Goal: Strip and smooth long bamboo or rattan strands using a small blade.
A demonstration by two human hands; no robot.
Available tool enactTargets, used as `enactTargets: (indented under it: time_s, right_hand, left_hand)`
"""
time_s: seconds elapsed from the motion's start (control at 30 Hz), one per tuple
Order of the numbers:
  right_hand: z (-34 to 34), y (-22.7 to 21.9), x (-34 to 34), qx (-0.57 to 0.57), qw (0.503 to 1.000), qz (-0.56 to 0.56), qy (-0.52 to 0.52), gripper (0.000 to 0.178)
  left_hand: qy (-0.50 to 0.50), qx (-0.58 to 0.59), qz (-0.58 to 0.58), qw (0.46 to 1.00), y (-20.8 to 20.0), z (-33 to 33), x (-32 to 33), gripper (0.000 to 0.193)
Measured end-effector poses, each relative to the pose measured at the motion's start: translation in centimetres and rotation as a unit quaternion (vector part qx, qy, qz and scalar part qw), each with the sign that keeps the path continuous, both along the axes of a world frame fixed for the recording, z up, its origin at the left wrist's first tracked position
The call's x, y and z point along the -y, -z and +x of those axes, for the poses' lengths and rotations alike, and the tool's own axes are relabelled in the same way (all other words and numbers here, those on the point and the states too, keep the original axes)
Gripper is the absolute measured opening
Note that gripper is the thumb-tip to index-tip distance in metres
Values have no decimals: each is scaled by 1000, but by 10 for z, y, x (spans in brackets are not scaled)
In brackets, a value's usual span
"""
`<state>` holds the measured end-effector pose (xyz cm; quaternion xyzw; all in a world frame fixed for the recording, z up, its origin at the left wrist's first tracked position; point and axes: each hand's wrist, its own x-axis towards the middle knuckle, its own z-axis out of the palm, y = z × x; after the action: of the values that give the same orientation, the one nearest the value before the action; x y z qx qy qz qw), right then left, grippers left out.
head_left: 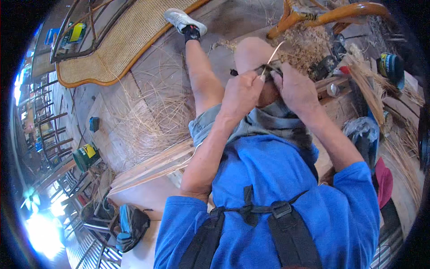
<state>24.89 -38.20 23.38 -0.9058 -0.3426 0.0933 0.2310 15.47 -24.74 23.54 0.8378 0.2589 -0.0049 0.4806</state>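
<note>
My left hand (242, 93) is closed in a pinch over my bent knee, gripping a thin pale cane strip (274, 53). The strip's free end curves up past the fingers. Close beside it, my right hand (299, 88) is closed too, its thumb and fingers near a small dark piece (272, 69) that lies between the hands. Whether that piece is a tool or a pad over the knee I cannot tell. Another pale length (195, 151) shows beside my left forearm; its link to the held strip is hidden.
A woven cane panel with a wooden rim (121, 49) lies ahead to the left. Loose cane strips (148, 119) cover the floor near it. A curved wooden frame (322, 18) and shavings (309, 47) are ahead right. A green can (86, 157) stands left, a bundle of strips (365, 89) right.
</note>
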Motion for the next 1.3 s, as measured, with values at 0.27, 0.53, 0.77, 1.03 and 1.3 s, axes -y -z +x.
enactTargets:
  time_s: [0.27,0.53,0.77,1.03,1.3]
  right_hand:
    - [3,6,-1,48,999,0,-24,27]
    - [27,3,15,-243,952,131,129,36]
    - [17,-18,11,-99,989,105,28,34]
    - [4,-10,-1,-27,996,-88,-10,34]
    - [34,-3,8,-139,988,31,56,38]
  left_hand:
    - [-19,-204,-276,939,-52,-218,-34,34]
    - [-118,-152,-270,944,-61,-225,-9,32]
    - [12,-48,-112,992,-32,-10,-6,32]
    - [28,-144,-22,989,0,-120,-28,29]
    - [-153,-113,-193,963,-36,-174,-4,18]
